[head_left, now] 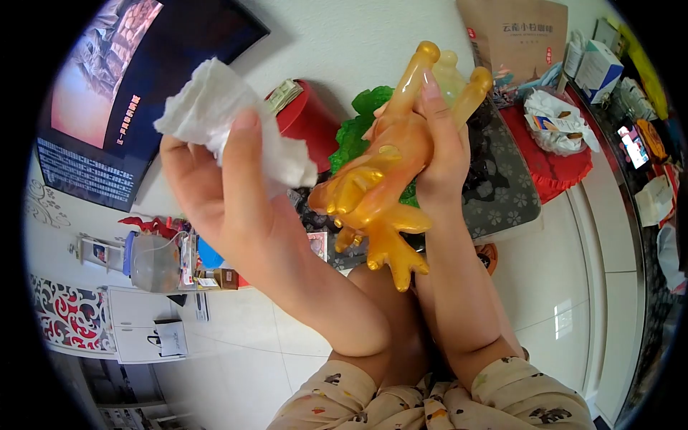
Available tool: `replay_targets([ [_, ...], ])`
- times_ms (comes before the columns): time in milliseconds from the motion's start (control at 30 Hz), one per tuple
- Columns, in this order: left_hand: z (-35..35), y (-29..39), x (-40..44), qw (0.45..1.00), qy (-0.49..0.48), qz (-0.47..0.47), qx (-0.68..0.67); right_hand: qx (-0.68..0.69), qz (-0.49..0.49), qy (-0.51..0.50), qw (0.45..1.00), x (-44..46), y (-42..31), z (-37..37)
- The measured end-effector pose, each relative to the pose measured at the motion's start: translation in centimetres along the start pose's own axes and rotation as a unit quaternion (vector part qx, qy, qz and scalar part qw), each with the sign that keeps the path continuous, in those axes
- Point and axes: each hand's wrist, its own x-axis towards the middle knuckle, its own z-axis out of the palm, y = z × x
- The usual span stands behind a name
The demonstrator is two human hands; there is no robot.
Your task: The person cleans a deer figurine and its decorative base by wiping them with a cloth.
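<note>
My left hand (236,179) is raised with a crumpled white tissue (208,107) pinched between thumb and fingers. Opposite it, my right hand (446,147) grips an amber and gold glossy figurine (398,150), its fingers wrapped around the body. The figurine is tilted, with two gold-tipped limbs pointing up and a branching gold part (398,247) hanging down. A narrow gap separates the tissue from the figurine. Behind them, a green leaf-shaped ornament (355,132) is partly hidden by the figurine and my right hand.
A dark floral-patterned table top (505,193) lies behind my right wrist. A red bin-like container (312,118) with paper on it stands at the back. A TV (172,64) is at the left, a brown paper bag (519,36) at the back right, and a cluttered counter (645,179) along the right.
</note>
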Motion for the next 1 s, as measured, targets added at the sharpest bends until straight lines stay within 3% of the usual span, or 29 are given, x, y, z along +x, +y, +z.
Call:
replay_targets([
  [200,-0.8,-0.4,0.7,0.999,0.024,-0.022,0.036,0.026,0.018,0.013,0.999,0.0,0.3,-0.1],
  [233,-1.1,-0.9,0.9,1.0,0.011,-0.006,-0.001,0.021,-0.01,0.024,0.999,-0.1,0.5,0.1],
  [467,-1.8,-0.3,1.2,0.989,-0.057,-0.086,-0.104,0.031,0.041,-0.013,0.999,0.2,0.4,-0.6],
  [700,-2.1,-0.3,1.3,0.964,-0.049,-0.172,-0.198,0.038,0.056,-0.019,0.998,0.3,0.2,-0.8],
  [800,-2.2,-1.0,1.5,0.969,0.012,-0.133,-0.21,0.088,0.061,-0.028,0.994,0.3,0.1,-1.0],
  [900,-2.7,-1.2,1.5,0.957,-0.017,-0.127,-0.26,0.089,0.041,-0.036,0.994,0.4,0.5,-1.2],
  [1000,-2.9,-1.1,1.5,0.981,-0.016,-0.129,-0.145,0.09,0.034,-0.031,0.995,0.3,0.5,-1.0],
])
